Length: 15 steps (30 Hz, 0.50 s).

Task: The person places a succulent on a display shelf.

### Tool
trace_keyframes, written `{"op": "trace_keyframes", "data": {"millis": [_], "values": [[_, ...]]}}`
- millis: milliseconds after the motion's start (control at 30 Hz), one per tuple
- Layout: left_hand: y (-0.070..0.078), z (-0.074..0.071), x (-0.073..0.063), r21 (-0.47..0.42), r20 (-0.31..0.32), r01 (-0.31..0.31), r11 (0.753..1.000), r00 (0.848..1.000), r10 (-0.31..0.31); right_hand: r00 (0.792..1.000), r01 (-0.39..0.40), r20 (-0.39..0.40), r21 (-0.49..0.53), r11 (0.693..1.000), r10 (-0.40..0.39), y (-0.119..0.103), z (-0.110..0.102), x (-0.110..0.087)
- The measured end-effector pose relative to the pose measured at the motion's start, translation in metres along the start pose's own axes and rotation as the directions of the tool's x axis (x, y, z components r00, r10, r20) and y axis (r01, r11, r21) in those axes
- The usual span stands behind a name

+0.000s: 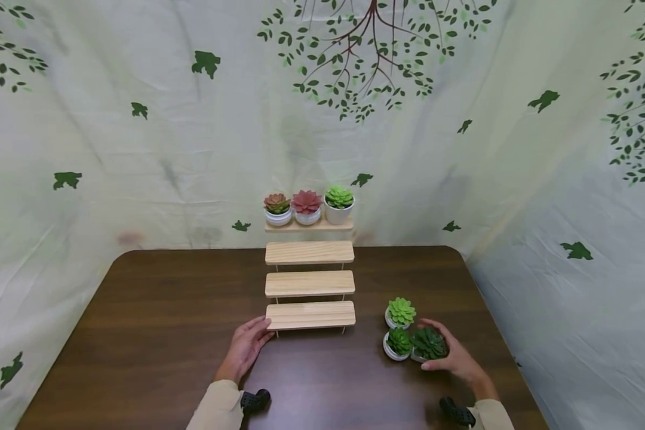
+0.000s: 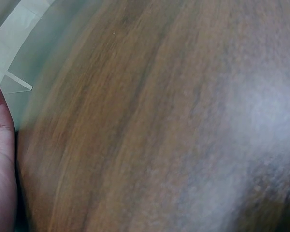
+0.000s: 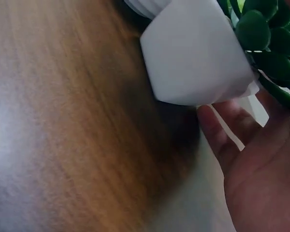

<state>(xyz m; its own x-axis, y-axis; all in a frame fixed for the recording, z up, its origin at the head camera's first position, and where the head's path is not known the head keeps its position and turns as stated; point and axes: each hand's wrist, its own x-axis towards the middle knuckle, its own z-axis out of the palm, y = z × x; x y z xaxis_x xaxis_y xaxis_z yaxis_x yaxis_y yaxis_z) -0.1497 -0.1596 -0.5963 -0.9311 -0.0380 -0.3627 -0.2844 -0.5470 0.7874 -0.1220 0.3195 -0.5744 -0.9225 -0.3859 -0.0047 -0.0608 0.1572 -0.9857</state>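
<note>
My right hand (image 1: 457, 355) curves its thumb and fingers round a dark green potted succulent (image 1: 429, 343) on the table's right side. Its angular white pot (image 3: 195, 55) fills the top of the right wrist view, fingertips (image 3: 210, 118) at its side. Touching it or close by are a mid-green potted succulent (image 1: 399, 341) and a light green one (image 1: 401, 311), both in round white pots. My left hand (image 1: 245, 346) touches the left end of the lowest board of a tiered wooden stand (image 1: 310, 315), fingers fairly straight. The left wrist view shows only part of that hand.
On the stand's top board stand a brownish succulent (image 1: 277, 209), a pink one (image 1: 307, 207) and a bright green one (image 1: 339, 204) in white pots. The stand is on a dark wooden table (image 1: 183, 298). A leaf-patterned cloth (image 1: 220, 131) hangs behind and beside it.
</note>
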Motion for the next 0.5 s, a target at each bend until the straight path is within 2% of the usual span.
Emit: {"op": "trace_keyframes", "data": {"millis": [133,233,333,400,500], "values": [[0.0,0.001,0.0,-0.004,0.003,-0.001,1.0,1.0,0.001,0.995,-0.08,-0.054,-0.012,0.997,0.079,-0.002,0.002,-0.003],[0.0,0.002,-0.001,0.001,-0.003,-0.001,1.0,1.0,0.001,0.979,-0.176,-0.117,-0.053,0.983,0.169,-0.003,0.005,-0.007],[0.001,0.001,-0.002,0.008,-0.006,-0.001,1.0,1.0,0.002,0.959,-0.238,-0.174,-0.059,0.969,0.225,0.0,0.008,-0.009],[0.001,0.001,-0.002,0.013,-0.007,-0.002,1.0,1.0,0.002,0.946,-0.26,-0.215,-0.054,0.964,0.243,0.002,0.011,-0.01],[0.001,0.001,-0.002,0.011,-0.013,0.001,1.0,1.0,-0.001,0.937,-0.252,-0.266,-0.058,0.966,0.229,0.005,0.014,-0.01]]}}
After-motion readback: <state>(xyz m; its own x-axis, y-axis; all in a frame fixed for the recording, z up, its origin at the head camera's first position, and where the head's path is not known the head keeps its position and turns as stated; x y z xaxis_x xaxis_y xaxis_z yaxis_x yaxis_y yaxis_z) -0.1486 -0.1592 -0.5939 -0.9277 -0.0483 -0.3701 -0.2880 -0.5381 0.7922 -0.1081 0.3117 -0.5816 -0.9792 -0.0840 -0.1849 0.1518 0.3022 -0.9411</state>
